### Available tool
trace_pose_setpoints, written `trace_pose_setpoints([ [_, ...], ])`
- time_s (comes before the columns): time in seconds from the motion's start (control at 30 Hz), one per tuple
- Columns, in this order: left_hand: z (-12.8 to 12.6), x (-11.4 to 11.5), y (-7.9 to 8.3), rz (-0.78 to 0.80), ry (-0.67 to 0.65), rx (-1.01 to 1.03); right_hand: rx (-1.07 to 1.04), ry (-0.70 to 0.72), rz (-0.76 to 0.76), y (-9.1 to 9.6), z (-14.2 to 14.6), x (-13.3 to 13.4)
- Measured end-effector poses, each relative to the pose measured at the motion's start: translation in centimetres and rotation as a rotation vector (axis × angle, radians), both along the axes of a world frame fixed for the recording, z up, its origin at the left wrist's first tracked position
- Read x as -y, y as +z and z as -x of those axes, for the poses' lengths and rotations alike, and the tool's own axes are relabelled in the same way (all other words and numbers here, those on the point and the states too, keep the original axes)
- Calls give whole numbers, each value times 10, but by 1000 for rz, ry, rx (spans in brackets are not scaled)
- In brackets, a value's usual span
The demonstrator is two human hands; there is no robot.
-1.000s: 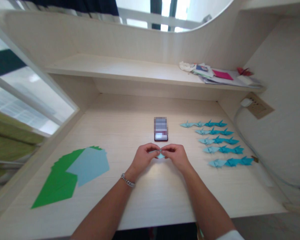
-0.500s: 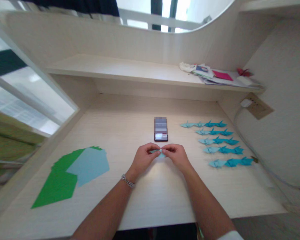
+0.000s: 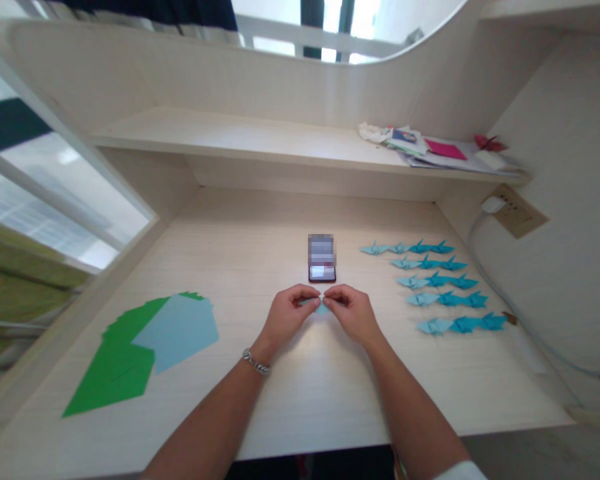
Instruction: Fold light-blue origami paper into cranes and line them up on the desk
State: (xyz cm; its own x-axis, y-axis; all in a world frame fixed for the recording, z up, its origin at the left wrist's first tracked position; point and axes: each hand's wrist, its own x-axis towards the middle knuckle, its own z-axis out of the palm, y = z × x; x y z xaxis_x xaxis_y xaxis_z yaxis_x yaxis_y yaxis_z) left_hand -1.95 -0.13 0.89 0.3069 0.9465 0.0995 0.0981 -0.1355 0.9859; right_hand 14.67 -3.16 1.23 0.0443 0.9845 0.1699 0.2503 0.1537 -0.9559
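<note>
Both my hands meet over the middle of the desk, pinching a small piece of light blue folded paper (image 3: 322, 309) between thumbs and forefingers. My left hand (image 3: 291, 311), with a chain bracelet on its wrist, grips the paper's left side. On the right side my right hand (image 3: 351, 309) closes on it in the same way. Fingers cover most of the paper, so its exact shape is hidden. Just beyond the fingertips lies a phone (image 3: 322, 259) with its screen lit. Several rows of blue paper cranes (image 3: 447, 300) stand to the right of my hands.
On the left lie green paper sheets (image 3: 113, 373) with light blue sheets (image 3: 180, 332) over them. A shelf (image 3: 240, 138) spans the back, bearing papers and a red folded paper piece (image 3: 489, 143). A cable (image 3: 505, 293) runs down the right wall from a socket (image 3: 517, 212).
My hands stay together on the light blue paper, with only a slight shift of the right fingers. Everything else on the desk lies as before.
</note>
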Motion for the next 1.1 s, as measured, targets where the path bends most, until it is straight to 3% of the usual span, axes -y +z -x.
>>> trace_pose_setpoints([
  [0.67, -3, 1, -11, 74, 25, 64, 23, 90, 44, -7, 4, 0],
  [0.87, 1, -3, -12, 182, -82, 198, -83, 94, 98, -8, 1, -3],
  [0.93, 2, -5, -9, 216, -94, 262, -99, 74, 104, -8, 0, -5],
  [1.1, -3, -5, -3, 257, 40, 310, -103, -74, 99, -11, -1, -10],
])
